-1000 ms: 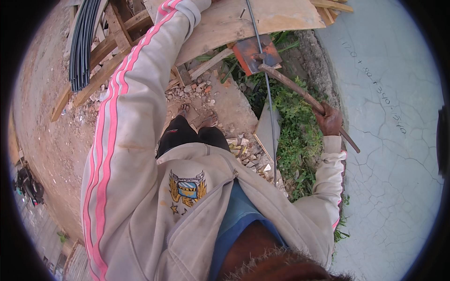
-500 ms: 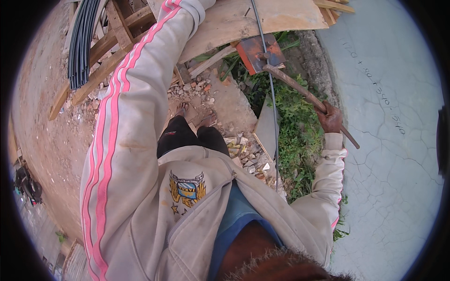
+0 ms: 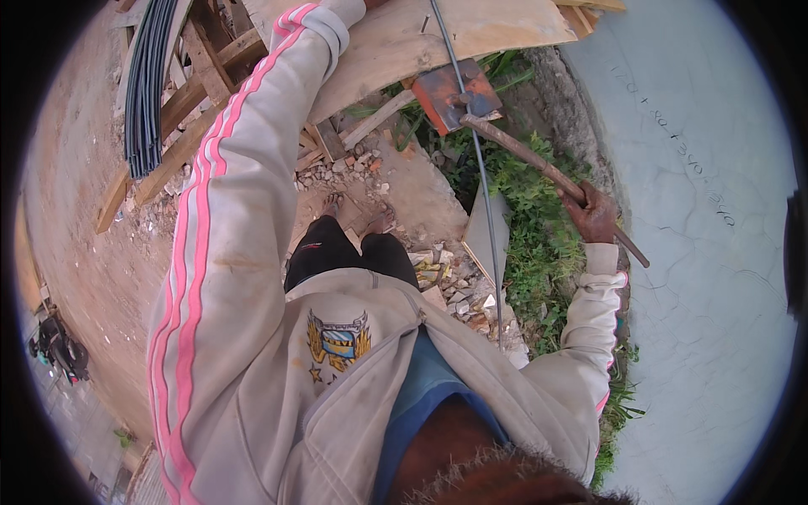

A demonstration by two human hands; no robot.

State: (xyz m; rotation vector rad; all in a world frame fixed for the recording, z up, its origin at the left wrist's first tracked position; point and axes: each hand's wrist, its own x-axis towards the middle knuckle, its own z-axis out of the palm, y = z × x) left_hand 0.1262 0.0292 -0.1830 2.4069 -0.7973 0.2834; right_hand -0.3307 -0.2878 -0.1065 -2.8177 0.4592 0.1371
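The right hand (image 3: pixel 596 215) is clenched around a rusty metal lever bar (image 3: pixel 547 175), which slants up to a rusted orange steel plate (image 3: pixel 450 91) at the edge of a wooden workbench top (image 3: pixel 404 42). A thin steel rod (image 3: pixel 480 168) crosses that plate and runs down past the bar (toward the rubble below). The left hand is out of view beyond the bench's far edge; only its striped sleeve (image 3: pixel 252 151) shows, so its grip cannot be told. Left of the bench hangs a bundle of dark rods (image 3: pixel 147 84).
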